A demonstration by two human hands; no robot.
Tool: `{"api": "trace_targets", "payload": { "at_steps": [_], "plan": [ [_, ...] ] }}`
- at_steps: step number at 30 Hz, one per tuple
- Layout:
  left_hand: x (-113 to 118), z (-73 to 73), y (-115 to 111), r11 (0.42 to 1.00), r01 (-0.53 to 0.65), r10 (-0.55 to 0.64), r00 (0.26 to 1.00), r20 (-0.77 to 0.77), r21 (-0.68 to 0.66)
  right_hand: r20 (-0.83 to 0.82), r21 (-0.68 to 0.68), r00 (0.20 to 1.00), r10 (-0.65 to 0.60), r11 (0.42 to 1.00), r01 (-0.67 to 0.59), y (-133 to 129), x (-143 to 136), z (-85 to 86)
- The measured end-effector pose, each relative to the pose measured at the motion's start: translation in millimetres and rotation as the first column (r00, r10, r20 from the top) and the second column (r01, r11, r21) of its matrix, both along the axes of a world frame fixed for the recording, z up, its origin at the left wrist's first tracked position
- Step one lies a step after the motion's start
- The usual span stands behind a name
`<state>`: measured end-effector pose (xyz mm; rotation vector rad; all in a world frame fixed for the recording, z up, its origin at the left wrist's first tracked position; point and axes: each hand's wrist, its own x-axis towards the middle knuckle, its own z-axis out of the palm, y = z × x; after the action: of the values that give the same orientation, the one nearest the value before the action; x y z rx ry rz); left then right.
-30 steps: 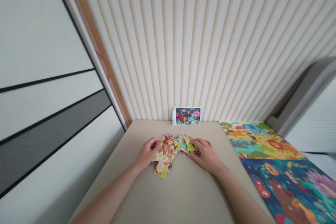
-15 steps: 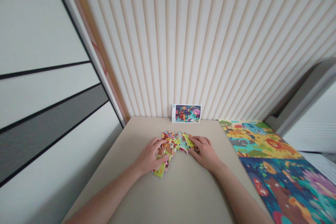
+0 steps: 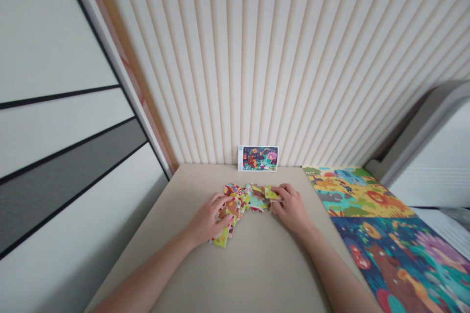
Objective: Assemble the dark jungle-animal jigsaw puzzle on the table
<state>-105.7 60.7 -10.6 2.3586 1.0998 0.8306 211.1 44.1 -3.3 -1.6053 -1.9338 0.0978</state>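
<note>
A loose heap of colourful puzzle pieces (image 3: 238,201) lies on the beige table (image 3: 235,274). My left hand (image 3: 212,218) rests at the heap's left side, fingers apart and touching several pieces; a green piece (image 3: 221,240) lies just below its thumb. At the right end of the heap, my right hand (image 3: 290,205) has a yellow-green puzzle piece (image 3: 270,193) between its thumb and fingers. Behind the heap, a small picture card (image 3: 258,158) with a dark forest scene leans upright against the ribbed wall.
Two assembled-looking picture panels lie at the right: a yellow savanna one (image 3: 358,190) farther back and a dark blue forest one (image 3: 407,264) nearer. A white and grey cabinet (image 3: 66,156) stands left of the table. Papers (image 3: 446,227) lie at the far right.
My right hand has lifted slightly, with the yellow-green piece now between its fingers and turned. My left hand stays at the heap. The view has shifted a little.
</note>
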Motion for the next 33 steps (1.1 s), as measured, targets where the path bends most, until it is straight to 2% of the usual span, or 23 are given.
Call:
{"api": "trace_targets", "payload": {
  "at_steps": [2,4,11,16,21,24,28,33],
  "plan": [
    [0.2,0.3,0.0,1.000,0.001,-0.001,1.000,0.001,-0.003,0.060,-0.023,0.997,-0.054,0.998,0.055,-0.6,2.8,-0.3],
    [0.4,0.1,0.0,1.000,0.002,-0.002,1.000,0.004,-0.007,0.104,-0.043,0.994,-0.046,0.998,0.051,-2.5,2.5,-0.1],
    [1.4,0.1,0.2,0.999,0.034,-0.034,0.999,0.023,-0.004,0.175,-0.110,0.964,0.198,0.977,-0.181,-8.2,-9.1,0.0],
    [0.1,-2.7,1.6,0.995,-0.025,0.030,0.998,-0.052,0.100,0.125,-0.134,0.957,0.261,0.960,-0.244,-8.6,-7.7,5.3],
    [-1.9,-12.5,7.2,0.987,-0.035,0.057,0.988,-0.143,0.154,0.089,-0.095,0.966,0.244,0.967,-0.235,-8.0,-14.2,3.7],
    [-0.3,-10.2,7.7,0.990,0.026,-0.001,0.985,-0.172,0.141,0.121,-0.097,0.958,0.258,0.964,-0.247,-7.5,-19.9,2.2],
    [3.6,2.7,2.2,0.984,0.156,-0.134,0.970,-0.203,0.092,0.105,-0.092,0.947,0.303,0.951,-0.294,-8.1,-20.8,8.2],
    [6.8,16.0,-5.9,0.955,0.291,-0.273,0.935,-0.226,0.054,0.057,-0.066,0.969,0.241,0.969,-0.237,-8.5,-14.1,13.1]
  ]
}}
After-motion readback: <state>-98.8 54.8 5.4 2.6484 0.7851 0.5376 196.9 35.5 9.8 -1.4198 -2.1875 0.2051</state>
